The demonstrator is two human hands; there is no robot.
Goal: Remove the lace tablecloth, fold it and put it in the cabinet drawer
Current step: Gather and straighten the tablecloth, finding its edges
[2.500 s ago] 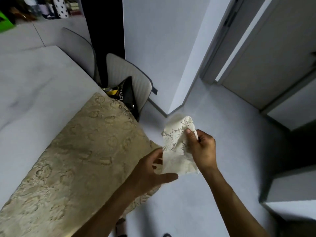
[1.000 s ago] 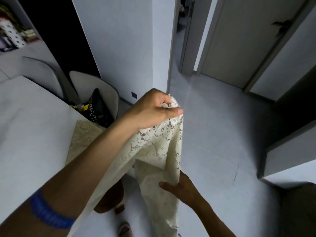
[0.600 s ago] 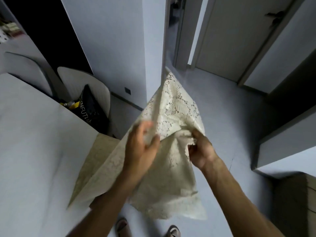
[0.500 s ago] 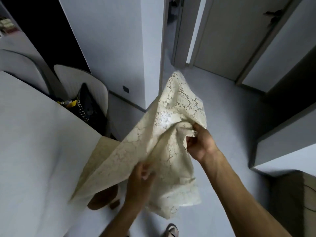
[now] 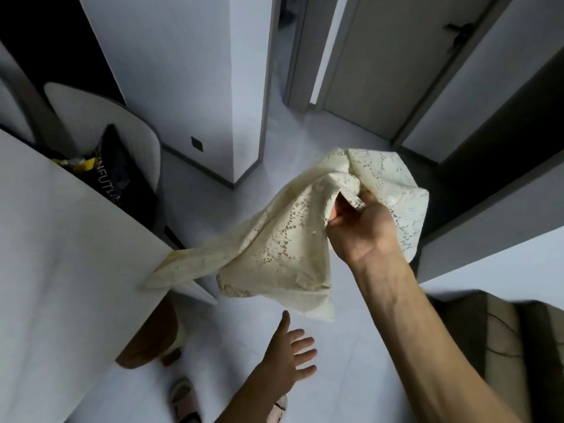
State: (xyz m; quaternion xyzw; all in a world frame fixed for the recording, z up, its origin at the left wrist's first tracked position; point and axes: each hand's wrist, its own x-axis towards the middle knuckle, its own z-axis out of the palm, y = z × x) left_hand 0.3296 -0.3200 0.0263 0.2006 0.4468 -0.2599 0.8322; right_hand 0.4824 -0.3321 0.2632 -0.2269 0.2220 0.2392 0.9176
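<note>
Gripping a bunched fold of the lace tablecloth, right hand was raised on an outstretched arm — one corner lay on the table edge, left hand hung below, fingers spread, holding nothing.

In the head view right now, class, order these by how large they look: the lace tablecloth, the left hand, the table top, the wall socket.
1. table top
2. lace tablecloth
3. left hand, though it looks bigger through nearness to the camera
4. wall socket
</note>
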